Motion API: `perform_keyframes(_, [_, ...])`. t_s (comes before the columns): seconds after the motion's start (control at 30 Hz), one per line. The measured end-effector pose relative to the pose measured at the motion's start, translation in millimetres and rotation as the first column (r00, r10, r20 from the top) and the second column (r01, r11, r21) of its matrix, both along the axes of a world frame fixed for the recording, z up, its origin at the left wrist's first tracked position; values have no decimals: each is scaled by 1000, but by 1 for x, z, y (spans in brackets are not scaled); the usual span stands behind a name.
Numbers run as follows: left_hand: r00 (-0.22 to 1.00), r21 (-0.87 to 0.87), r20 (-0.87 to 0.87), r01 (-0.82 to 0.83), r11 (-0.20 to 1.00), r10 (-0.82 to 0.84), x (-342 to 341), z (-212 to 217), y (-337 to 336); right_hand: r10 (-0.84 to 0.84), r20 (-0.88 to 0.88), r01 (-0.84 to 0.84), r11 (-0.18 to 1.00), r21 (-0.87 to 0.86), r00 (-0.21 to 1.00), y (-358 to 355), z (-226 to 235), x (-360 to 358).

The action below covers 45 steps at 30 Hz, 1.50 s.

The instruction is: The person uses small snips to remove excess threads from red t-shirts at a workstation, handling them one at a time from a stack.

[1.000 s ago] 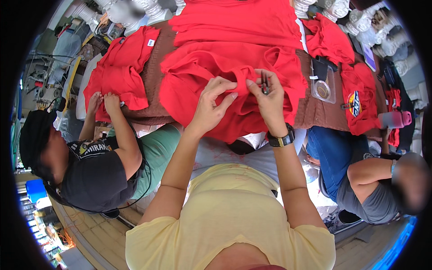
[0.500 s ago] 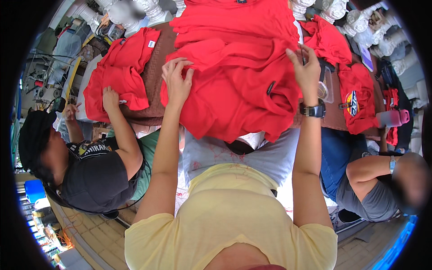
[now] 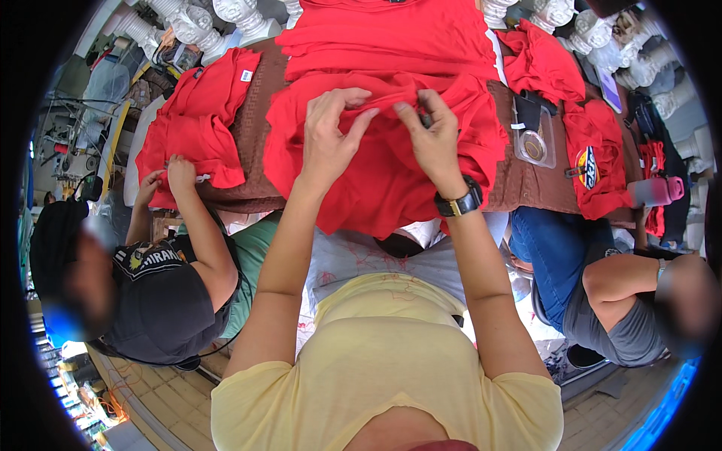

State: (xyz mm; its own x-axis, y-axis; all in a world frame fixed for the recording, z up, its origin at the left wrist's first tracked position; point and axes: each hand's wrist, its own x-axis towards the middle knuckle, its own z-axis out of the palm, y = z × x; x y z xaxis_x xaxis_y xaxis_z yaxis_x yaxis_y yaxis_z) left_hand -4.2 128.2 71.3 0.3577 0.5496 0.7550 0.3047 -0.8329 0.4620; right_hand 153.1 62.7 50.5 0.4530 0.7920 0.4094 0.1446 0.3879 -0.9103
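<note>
A red garment (image 3: pixel 391 161) lies spread over the near edge of a brown table (image 3: pixel 526 177) and hangs down toward me. My left hand (image 3: pixel 331 131) pinches a fold of its upper edge. My right hand (image 3: pixel 432 135), with a black watch on the wrist, grips the same edge close beside it, with a small dark object between its fingers. The two hands almost touch. Behind the garment lies a stack of flat red garments (image 3: pixel 391 37).
A person in a black shirt (image 3: pixel 162 301) sits at my left and handles another red garment (image 3: pixel 199 120). A second person in grey shorts (image 3: pixel 632 301) sits at my right. More red cloth (image 3: pixel 594 143), a clear pouch (image 3: pixel 535 135) and a pink bottle (image 3: pixel 658 192) lie on the table's right.
My hands were together a second ago, then spread wide along the garment's edge. Now they have come back together at its upper middle, folding the cloth.
</note>
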Motion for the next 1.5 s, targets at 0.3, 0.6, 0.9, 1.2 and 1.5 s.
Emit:
perform_keyframes(0.3, [939, -171, 17, 342, 924, -344, 12, -11, -45, 115, -381, -125, 992, 0, 917, -58, 8, 61])
perform_keyframes(0.6, [942, -200, 55, 336, 921, -331, 69, -28, -75, 57, -494, -108, 991, -75, 867, -90, -21, 67])
perform_keyframes(0.9, [954, -122, -2, 298, 947, -301, 85, -46, -65, 107, -520, -163, 985, -62, 847, -96, -32, 62])
perform_keyframes(1.2, [887, -327, 462, 183, 927, -12, 27, 13, 47, -223, 125, 249, 932, -264, 967, -106, -33, 75])
perform_keyframes(1.5, [811, -266, 582, 259, 929, -60, -6, 63, 123, -204, 624, 406, 892, -200, 755, -114, -34, 55])
